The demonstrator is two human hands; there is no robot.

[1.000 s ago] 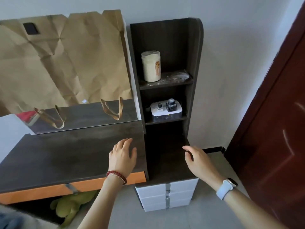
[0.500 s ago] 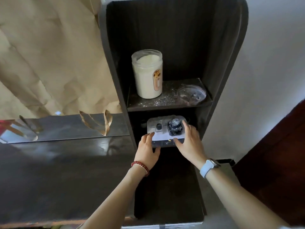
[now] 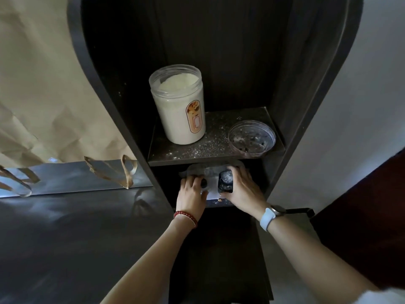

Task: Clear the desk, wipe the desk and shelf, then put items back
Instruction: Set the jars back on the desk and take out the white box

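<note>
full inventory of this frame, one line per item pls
jar: 1, clear with white powder, upper shelf, left
lid: 1, clear, upper shelf, right of jar
box: 1, pale, lower shelf, between both hands
bottle: 1, dark, on box
shelf unit: 1, dark brown, centre
desk: 1, dark, left
paper bag: 1, brown, behind desk
door: 1, dark red, right
left hand: red bracelet, on box
right hand: white watch, on box
</note>
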